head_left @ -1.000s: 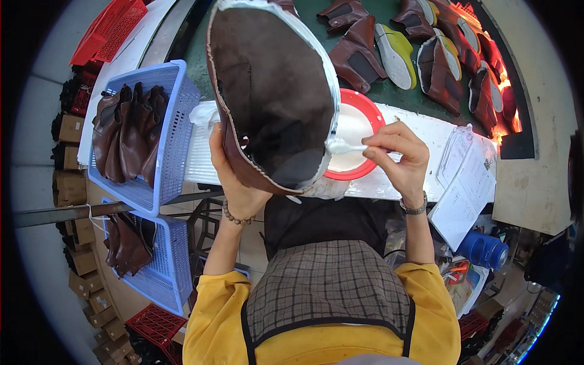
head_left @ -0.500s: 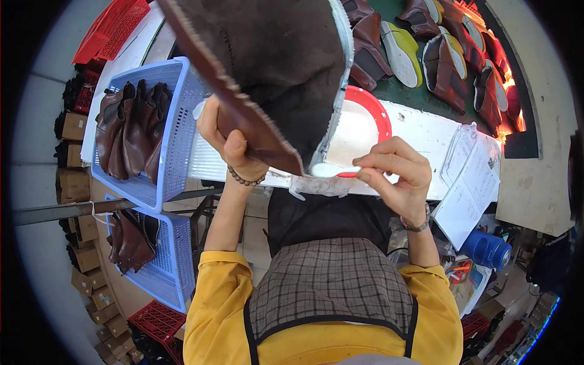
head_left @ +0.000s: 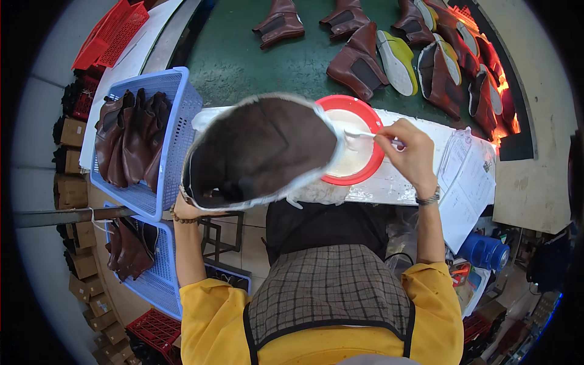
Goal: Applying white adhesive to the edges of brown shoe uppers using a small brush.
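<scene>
My left hand point(head_left: 190, 207) grips a brown leather boot upper point(head_left: 261, 146) from below, its fingers mostly hidden behind it. The upper's dark lining faces up, and a pale, whitish band runs along its edge. Between the thumb and fingers of my right hand point(head_left: 409, 152) is a small white brush point(head_left: 366, 134). The brush's tip dips into white paste point(head_left: 348, 161) in a round red bowl point(head_left: 374, 165). The upper's right end overlaps the bowl's left side.
Brown boots point(head_left: 359, 64) and yellow-edged soles point(head_left: 396, 64) lie on the green bench top point(head_left: 243, 73), beside a glowing orange heater point(head_left: 506, 115). Blue baskets point(head_left: 177, 131) with more uppers stand left. Papers point(head_left: 465, 188) lie right of the bowl; below them is a blue jug point(head_left: 485, 250).
The boot upper has moved down and left and turned, showing more of its inside. My right hand has moved the brush from the upper's edge up into the bowl's paste.
</scene>
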Tool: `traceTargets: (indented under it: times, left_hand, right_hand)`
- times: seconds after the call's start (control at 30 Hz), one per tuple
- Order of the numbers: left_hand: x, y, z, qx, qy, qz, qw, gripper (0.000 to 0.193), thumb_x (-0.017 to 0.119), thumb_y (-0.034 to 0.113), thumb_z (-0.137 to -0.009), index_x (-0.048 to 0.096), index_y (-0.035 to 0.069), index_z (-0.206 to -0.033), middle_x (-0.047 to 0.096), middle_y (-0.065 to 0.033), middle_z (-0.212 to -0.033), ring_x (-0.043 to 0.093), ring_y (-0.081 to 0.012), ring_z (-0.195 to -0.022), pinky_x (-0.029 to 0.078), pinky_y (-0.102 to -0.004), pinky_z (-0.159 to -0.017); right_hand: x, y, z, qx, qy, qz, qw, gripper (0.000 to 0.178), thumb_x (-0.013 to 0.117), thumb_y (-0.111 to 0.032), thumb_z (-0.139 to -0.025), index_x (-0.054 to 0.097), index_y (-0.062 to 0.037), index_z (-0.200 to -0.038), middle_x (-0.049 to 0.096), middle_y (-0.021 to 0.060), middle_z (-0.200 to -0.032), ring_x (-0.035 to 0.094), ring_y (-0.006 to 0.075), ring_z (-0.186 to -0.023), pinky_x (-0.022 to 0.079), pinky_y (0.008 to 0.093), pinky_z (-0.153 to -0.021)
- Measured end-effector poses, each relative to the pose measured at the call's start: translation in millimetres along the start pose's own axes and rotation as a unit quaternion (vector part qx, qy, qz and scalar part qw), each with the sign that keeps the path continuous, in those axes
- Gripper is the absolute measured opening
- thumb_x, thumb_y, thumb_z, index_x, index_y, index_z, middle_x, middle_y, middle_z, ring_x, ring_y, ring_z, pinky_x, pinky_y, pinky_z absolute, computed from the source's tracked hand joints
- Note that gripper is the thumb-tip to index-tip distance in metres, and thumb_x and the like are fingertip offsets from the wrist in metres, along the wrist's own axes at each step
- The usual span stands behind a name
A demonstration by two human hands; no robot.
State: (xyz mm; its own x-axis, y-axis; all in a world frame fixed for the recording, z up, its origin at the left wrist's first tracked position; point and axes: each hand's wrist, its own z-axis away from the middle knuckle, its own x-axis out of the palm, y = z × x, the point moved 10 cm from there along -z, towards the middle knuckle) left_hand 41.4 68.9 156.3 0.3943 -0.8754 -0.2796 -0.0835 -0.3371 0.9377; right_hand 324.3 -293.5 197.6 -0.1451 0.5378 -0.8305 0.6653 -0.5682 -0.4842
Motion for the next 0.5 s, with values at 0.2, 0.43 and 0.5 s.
traceTargets:
  times: [0.2, 0.43, 0.5]
  left_hand:
    - [42.6, -6.8, -15.2, -0.053, -0.099, 0.121, 0.986, 0.106, 0.090, 0.004, -0.062, 0.036, -0.006, -0.153, 0.050, -0.0204, -0.150, 0.050, -0.0299, -0.137, 0.038, -0.0430, -0.117]
    - [54.6, -4.6, -4.7, -0.103, -0.198, 0.252, 0.942, 0.101, 0.089, 0.002, -0.063, 0.040, -0.007, -0.150, 0.052, -0.0210, -0.147, 0.051, -0.0308, -0.135, 0.039, -0.0435, -0.116]
    - [64.7, -2.3, -5.6, -0.121, -0.227, 0.288, 0.923, 0.099, 0.088, 0.001, -0.063, 0.041, -0.007, -0.149, 0.053, -0.0212, -0.147, 0.052, -0.0310, -0.135, 0.040, -0.0437, -0.115]
  right_hand:
    - [-30.8, -60.2, -25.1, -0.142, 0.043, -0.278, 0.949, 0.020, 0.085, -0.006, -0.077, 0.079, -0.0081, -0.096, 0.070, 0.0031, -0.086, 0.063, 0.0133, -0.072, 0.045, 0.0276, -0.067]
    - [-36.7, -41.0, -8.5, -0.119, 0.030, -0.185, 0.975, 0.016, 0.085, -0.012, -0.077, 0.079, -0.0091, -0.092, 0.070, 0.0023, -0.084, 0.064, 0.0144, -0.074, 0.039, 0.0305, -0.073]
    - [-35.1, -42.3, -10.2, -0.110, 0.018, -0.188, 0.976, 0.015, 0.083, -0.011, -0.078, 0.079, -0.0105, -0.092, 0.070, 0.0013, -0.085, 0.064, 0.0139, -0.076, 0.038, 0.0308, -0.080]
